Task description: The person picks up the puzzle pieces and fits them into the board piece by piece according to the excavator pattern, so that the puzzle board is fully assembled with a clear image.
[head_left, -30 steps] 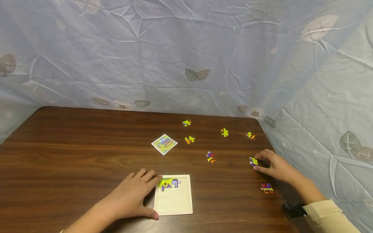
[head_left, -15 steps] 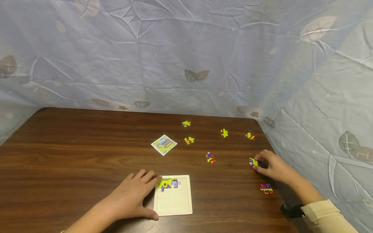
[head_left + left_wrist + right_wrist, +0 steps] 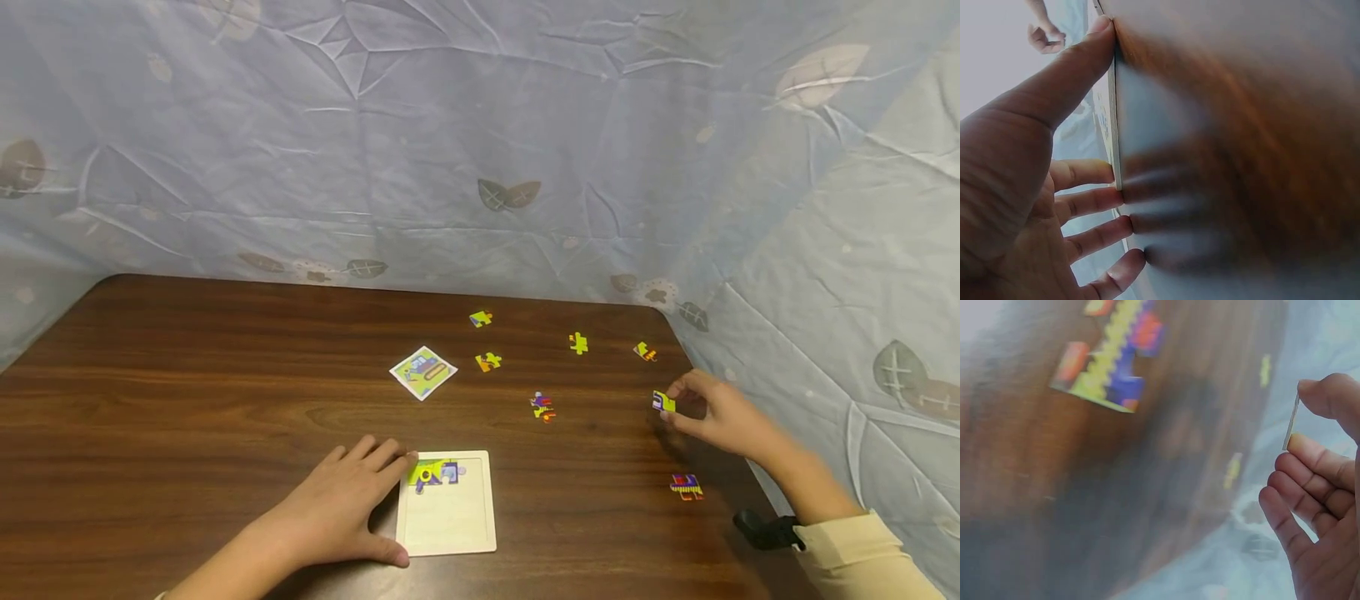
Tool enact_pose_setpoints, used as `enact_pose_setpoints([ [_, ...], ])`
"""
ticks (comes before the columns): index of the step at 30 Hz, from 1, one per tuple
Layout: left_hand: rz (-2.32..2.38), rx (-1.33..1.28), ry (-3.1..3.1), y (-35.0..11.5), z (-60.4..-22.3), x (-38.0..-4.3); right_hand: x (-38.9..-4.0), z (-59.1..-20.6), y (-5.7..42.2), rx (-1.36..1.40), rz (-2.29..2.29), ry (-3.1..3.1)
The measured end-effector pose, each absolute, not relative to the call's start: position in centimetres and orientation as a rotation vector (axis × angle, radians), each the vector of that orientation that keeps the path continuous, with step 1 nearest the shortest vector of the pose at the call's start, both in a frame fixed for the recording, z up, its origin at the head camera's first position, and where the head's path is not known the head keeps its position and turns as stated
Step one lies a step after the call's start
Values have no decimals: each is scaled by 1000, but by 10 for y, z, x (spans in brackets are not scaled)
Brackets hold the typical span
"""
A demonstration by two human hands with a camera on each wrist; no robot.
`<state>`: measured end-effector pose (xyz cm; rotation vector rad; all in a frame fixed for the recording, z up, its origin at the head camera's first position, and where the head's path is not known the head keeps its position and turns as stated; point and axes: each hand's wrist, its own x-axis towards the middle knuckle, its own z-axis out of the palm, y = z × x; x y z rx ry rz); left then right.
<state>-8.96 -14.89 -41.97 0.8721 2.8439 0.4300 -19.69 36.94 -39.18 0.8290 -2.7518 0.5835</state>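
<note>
My right hand (image 3: 723, 421) pinches a green, purple and white jigsaw piece (image 3: 663, 402) between thumb and index finger. In the right wrist view that jigsaw piece (image 3: 1291, 422) shows edge-on, raised off the table. My left hand (image 3: 348, 504) rests along the left side of a cream puzzle tray (image 3: 448, 546), its thumb at the near corner and its fingers spread toward the far one. The left wrist view shows those fingers fairly straight against the tray's edge (image 3: 1114, 112). Joined green and purple pieces (image 3: 435, 472) lie in the tray's upper left.
Loose jigsaw pieces lie about the brown table (image 3: 225, 375), among them a red and purple piece (image 3: 686, 487) at right and a green piece (image 3: 578, 342) farther back. A square picture card (image 3: 423, 372) lies beyond the tray. Grey leaf-patterned cloth (image 3: 450, 125) hangs behind and right.
My right hand has lifted the jigsaw piece off the table and shifted it slightly up and right in the head view. The left hand and tray have stayed put.
</note>
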Motion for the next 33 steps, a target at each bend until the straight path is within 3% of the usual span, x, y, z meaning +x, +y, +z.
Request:
enact_pose_setpoints([
  [17,417,879,2858,-150,-421,-89,-192,-361,349,894,445,-2729],
  [33,423,883,2847,-150,-420,-89,-166,-365,265,1024,461,-2893],
])
